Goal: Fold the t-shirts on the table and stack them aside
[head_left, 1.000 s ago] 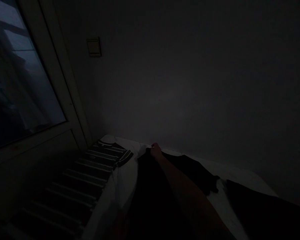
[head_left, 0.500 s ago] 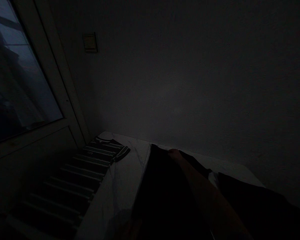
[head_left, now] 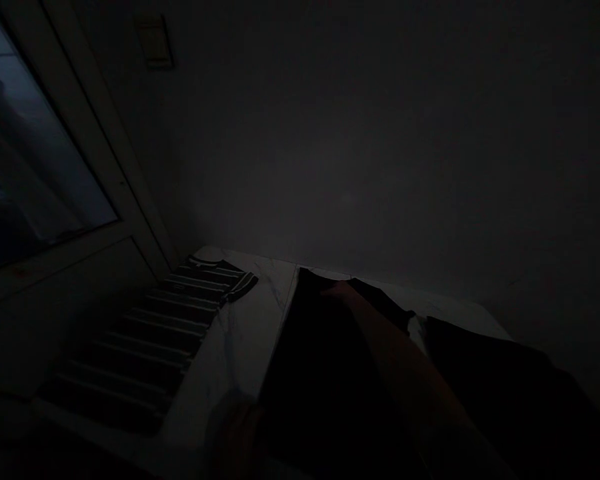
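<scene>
The picture is very dark. A black garment (head_left: 315, 373) lies spread on a pale, marbled surface (head_left: 253, 333). My right hand (head_left: 337, 291) rests on its far edge, the forearm reaching in from the lower right; its fingers are too dark to tell apart. At the garment's left side, near the bottom, my left hand (head_left: 243, 427) is dimly visible, its fingers lost in shadow. A striped short-sleeved shirt (head_left: 150, 340) lies flat to the left. Another black garment (head_left: 500, 373) lies to the right.
A plain wall (head_left: 355, 147) rises behind the surface, with a square switch plate (head_left: 153, 42) at upper left. On the left stands a door (head_left: 87, 267) with a glass pane (head_left: 45, 153).
The view has tilted down slightly, so the switch and clothes sit higher. My right hand has slid slightly left on the garment. My left hand shows more clearly beside the garment's left edge.
</scene>
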### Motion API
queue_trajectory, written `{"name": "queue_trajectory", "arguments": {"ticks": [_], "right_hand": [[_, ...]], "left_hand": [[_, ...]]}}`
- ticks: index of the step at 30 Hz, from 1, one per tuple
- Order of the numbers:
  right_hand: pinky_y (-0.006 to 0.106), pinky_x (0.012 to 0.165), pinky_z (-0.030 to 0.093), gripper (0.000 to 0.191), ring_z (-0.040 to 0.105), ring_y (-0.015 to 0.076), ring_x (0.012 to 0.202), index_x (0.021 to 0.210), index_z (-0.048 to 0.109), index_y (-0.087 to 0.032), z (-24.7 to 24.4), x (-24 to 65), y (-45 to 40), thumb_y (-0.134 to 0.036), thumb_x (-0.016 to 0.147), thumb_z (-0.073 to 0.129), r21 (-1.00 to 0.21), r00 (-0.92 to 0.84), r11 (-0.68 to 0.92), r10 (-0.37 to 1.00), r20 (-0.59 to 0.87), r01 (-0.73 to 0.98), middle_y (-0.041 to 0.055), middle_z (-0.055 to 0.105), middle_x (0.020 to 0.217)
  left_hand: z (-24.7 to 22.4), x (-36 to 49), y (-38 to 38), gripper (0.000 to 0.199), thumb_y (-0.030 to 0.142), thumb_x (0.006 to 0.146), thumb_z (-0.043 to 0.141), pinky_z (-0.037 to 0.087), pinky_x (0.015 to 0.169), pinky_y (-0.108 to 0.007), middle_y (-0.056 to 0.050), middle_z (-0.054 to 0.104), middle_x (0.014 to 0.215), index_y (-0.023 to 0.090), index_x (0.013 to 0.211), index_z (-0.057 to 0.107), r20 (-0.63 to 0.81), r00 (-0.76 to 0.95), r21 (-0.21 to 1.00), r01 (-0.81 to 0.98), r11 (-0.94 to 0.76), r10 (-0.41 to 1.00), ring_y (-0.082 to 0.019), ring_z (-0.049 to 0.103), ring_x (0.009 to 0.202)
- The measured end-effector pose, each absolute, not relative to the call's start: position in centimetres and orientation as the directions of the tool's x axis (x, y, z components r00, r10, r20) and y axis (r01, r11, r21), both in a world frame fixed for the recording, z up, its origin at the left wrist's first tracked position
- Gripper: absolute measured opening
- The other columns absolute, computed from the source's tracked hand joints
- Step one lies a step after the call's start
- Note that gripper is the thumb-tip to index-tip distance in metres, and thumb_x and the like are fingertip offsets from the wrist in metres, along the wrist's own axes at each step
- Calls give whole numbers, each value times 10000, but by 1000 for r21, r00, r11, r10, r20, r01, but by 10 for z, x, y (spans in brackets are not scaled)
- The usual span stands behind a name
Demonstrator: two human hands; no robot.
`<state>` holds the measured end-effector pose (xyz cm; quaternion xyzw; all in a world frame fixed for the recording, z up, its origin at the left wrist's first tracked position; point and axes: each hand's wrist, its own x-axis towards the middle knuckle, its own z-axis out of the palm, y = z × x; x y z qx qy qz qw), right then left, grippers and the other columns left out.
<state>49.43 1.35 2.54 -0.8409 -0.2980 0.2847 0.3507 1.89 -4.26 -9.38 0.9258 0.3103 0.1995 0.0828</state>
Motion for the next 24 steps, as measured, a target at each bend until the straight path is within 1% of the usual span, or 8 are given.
{"name": "queue_trajectory", "arguments": {"ticks": [3,6,9,11,14,18,21,24], "right_hand": [[214,490,440,270,613,147,526,706,697,-154,27,489,16,-361,685,868,-791,655,-536,716,-242,294,19,654,550],[224,631,520,211,707,175,759,921,733,-160,31,484,23,-348,827,751,-825,660,-469,734,-164,316,70,764,847],[249,761,539,248,701,207,980,1027,721,-142,35,479,29,-327,863,715,-825,674,-441,731,-103,352,116,757,1053],[268,784,546,330,696,226,1004,1045,718,-130,35,475,29,-328,792,792,-820,660,-441,744,-106,365,120,757,1045],[270,735,563,448,715,221,903,1044,728,-144,32,467,25,-306,661,893,-822,600,-436,786,-150,366,82,771,947],[267,665,558,363,719,225,785,918,748,-133,29,461,17,-243,616,917,-804,565,-458,803,-190,380,91,768,823],[281,694,554,310,721,236,800,905,743,-123,29,458,16,-248,661,890,-775,584,-471,795,-166,421,104,764,824],[291,782,547,261,717,232,909,1009,729,-136,28,454,18,-290,804,777,-739,604,-472,789,-110,481,103,768,931]], "left_hand": [[-95,24,-43,332,281,868,545,617,819,-399,-63,765,1142,281,1122,759,438,697,231,524,-820,568,-278,718,1001],[-96,31,-44,317,283,927,491,612,784,-367,-61,779,1069,271,1119,743,512,653,242,514,-823,559,-255,731,944],[-99,32,-42,336,260,937,468,606,759,-346,-66,775,1077,262,1155,724,516,643,240,526,-816,566,-246,734,933],[-102,29,-40,368,236,898,498,604,769,-346,-62,769,1115,270,1192,715,499,684,195,510,-838,532,-248,731,945],[-105,24,-39,482,168,797,534,603,788,-334,-41,763,1158,288,1230,708,463,751,115,476,-872,471,-244,725,984],[-105,25,-42,530,120,730,525,602,793,-348,-37,760,1170,286,1188,732,432,751,93,513,-854,498,-248,722,988],[-100,29,-43,502,127,748,525,598,786,-335,-33,765,1146,290,1175,735,436,761,93,493,-865,481,-237,721,967],[-95,31,-43,427,155,813,508,604,755,-319,-26,775,1093,296,1143,739,508,739,68,478,-876,443,-223,728,924]]}}
